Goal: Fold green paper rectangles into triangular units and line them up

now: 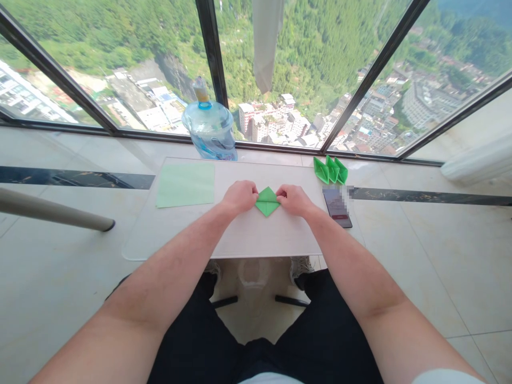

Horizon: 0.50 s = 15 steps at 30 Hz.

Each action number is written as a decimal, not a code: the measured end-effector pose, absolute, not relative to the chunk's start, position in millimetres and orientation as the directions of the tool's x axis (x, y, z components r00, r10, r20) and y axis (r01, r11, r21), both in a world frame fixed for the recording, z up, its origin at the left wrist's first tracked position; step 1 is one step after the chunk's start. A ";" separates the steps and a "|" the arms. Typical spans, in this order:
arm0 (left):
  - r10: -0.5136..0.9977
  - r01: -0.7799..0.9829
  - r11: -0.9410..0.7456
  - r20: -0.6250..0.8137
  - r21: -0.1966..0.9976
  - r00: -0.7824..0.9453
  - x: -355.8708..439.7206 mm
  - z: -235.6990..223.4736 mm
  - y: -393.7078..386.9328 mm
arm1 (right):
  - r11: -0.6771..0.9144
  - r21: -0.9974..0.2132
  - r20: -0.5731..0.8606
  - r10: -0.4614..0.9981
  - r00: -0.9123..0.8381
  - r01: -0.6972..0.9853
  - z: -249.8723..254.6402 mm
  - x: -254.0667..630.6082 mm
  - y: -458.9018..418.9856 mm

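A folded green paper (267,202), diamond-shaped, lies on the small white table (248,240) in front of me. My left hand (239,196) pinches its left corner with the fingers curled closed. My right hand (293,199) pinches the right corner in the same way. Both hands rest on the table top. A stack of flat light-green sheets (186,184) lies to the left of my left hand.
Three folded green paper pieces (331,169) stand at the table's far right corner. A phone (337,206) lies right of my right hand. A large water jug (209,129) stands by the window. A grey tube (52,212) juts in from the left.
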<state>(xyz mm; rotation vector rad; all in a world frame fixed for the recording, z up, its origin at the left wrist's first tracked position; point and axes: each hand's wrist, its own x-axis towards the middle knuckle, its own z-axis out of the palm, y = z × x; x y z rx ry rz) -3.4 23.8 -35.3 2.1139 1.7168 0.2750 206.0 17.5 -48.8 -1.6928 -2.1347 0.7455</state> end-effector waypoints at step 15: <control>0.977 0.926 -0.161 -0.077 0.342 0.198 2.1 -39.3 19.1 | 0.134 -0.447 -0.116 0.972 -0.205 0.885 -37.2 197.0 20.9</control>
